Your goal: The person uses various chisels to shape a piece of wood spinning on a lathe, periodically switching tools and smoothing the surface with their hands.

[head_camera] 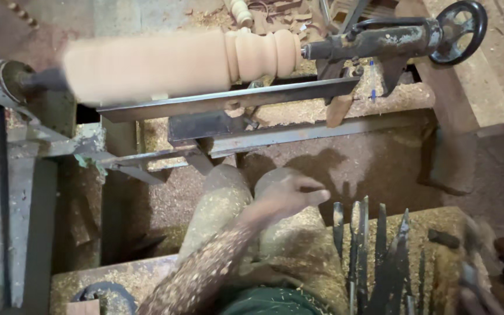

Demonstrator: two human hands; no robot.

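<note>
Your sawdust-covered hand (290,192) hangs loosely curled and empty, just left of the upright chisels (374,251). Which hand it is, I cannot tell. The spindle (182,61) lies horizontal on the lathe, well above.

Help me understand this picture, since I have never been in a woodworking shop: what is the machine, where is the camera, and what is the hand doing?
The camera sits on the person's head and looks down. The machine is a wood lathe: a pale wooden spindle, blurred as if spinning, is clamped between a drive end on the left and a tailstock with a black handwheel on the right. A long metal tool rest runs in front of it. Sawdust covers everything. One hand, dusted with shavings, is open and holds nothing; it hovers near a row of dark metal chisels standing at the lower right. I cannot tell for sure which hand it is, and no second hand is clearly visible.
</note>
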